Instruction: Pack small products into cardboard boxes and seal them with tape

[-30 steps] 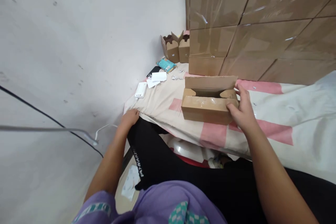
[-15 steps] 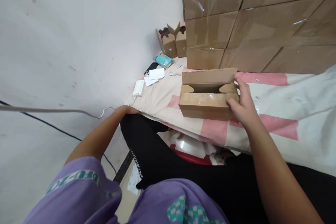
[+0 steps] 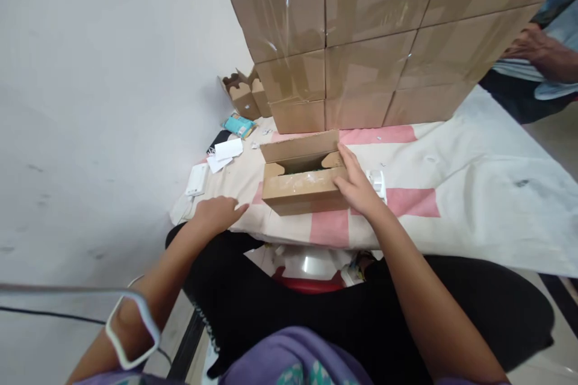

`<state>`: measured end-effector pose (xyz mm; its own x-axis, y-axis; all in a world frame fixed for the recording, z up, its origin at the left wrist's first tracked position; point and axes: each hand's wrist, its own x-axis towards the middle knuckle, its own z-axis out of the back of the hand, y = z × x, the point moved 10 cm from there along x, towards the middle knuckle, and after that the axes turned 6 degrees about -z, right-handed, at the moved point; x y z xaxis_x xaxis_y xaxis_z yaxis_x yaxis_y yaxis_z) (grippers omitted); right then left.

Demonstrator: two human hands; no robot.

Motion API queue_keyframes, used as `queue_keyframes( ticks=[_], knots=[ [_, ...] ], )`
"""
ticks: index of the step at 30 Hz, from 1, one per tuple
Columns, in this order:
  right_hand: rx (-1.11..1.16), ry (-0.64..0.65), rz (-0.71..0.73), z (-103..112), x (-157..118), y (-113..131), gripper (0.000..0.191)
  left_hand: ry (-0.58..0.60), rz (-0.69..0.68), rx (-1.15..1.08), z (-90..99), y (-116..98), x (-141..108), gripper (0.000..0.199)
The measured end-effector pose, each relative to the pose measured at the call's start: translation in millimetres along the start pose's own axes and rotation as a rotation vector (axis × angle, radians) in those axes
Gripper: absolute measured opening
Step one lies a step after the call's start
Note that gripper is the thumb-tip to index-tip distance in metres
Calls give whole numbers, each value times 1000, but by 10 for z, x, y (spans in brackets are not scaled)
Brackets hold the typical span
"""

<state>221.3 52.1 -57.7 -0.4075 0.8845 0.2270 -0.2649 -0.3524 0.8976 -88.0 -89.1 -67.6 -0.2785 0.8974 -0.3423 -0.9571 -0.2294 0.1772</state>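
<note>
A small cardboard box (image 3: 304,186) stands on the cloth in front of me, its long lid flap raised and its side flaps partly folded in. Little of its inside shows. Around the box's right end my right hand (image 3: 356,183) is closed, thumb on the front and fingers at the back. My left hand (image 3: 217,214) hovers over the cloth's near edge, left of the box, with its thumb stretched out and nothing held. Just beyond my right hand lies a white plastic object (image 3: 377,185), partly covered by it.
Taped cardboard boxes (image 3: 361,60) form a stack behind. At the left are open cartons (image 3: 246,99), a blue packet (image 3: 239,125), white papers (image 3: 228,149) and a white device (image 3: 197,180). A cable (image 3: 153,328) loops near my left arm. Another person's arm (image 3: 542,51) shows at right.
My left hand has risen from my knee and moved toward the box. The camera view has turned rightward, bringing another person into sight. My right hand stays on the box.
</note>
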Motion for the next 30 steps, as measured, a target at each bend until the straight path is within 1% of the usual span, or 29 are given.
queue_keyframes(
  ticks=[1, 2, 4, 5, 6, 8, 10, 12, 14, 16, 17, 19, 21, 22, 23, 24, 25, 27, 28, 29, 30],
  knots=[
    [35, -10, -6, -2, 1, -13, 87, -124, -26, -55, 212, -114, 18, 62],
    [72, -18, -13, -6, 1, -30, 89, -271, -79, -110, 435, -247, 41, 67],
    [141, -23, -18, -19, -2, -61, 91, -555, -243, -193, 817, -529, 80, 78],
    [169, -24, -16, -24, -4, -73, 91, -643, -337, -208, 929, -665, 114, 82],
    [191, -27, -12, -23, -7, -81, 91, -688, -417, -212, 989, -778, 164, 84],
    [199, -43, 6, -8, -12, -81, 91, -702, -512, -210, 1025, -906, 276, 81],
    [160, -80, 36, 19, -22, -52, 88, -696, -553, -210, 1032, -927, 314, 71],
    [111, -132, 65, 46, -40, -9, 82, -683, -576, -209, 1032, -905, 250, 59],
    [102, -191, 59, 70, -55, 10, 80, -640, -575, -211, 1012, -889, 147, 52],
    [117, -241, 40, 90, -62, 27, 78, -553, -577, -190, 947, -947, 62, 53],
    [111, -247, 50, 90, -62, 60, 74, -497, -600, -171, 896, -1021, 27, 54],
    [44, -206, 97, 69, -55, 175, 58, -386, -664, -131, 776, -1216, -26, 63],
    [-46, -123, 103, 67, -45, 247, 43, -332, -690, -103, 697, -1372, -49, 82],
    [-67, -100, 64, 117, -41, 228, 39, -335, -681, -89, 687, -1418, -48, 87],
    [-62, -108, -2, 218, -43, 170, 37, -349, -665, -74, 690, -1445, -42, 86],
    [-34, -149, -83, 367, -57, 80, 36, -366, -652, -57, 700, -1462, -32, 81],
    [9, -219, -170, 545, -90, -36, 34, -382, -647, -42, 712, -1472, -20, 74],
    [93, -396, -356, 907, -220, -323, 33, -408, -642, -31, 735, -1468, 30, 66],
    [115, -464, -441, 1038, -302, -462, 34, -426, -639, -37, 750, -1455, 68, 64],
    [120, -503, -511, 1123, -376, -576, 35, -450, -634, -52, 767, -1437, 113, 64],
    [117, -516, -561, 1165, -436, -659, 36, -478, -626, -70, 785, -1415, 162, 64]
  ],
)
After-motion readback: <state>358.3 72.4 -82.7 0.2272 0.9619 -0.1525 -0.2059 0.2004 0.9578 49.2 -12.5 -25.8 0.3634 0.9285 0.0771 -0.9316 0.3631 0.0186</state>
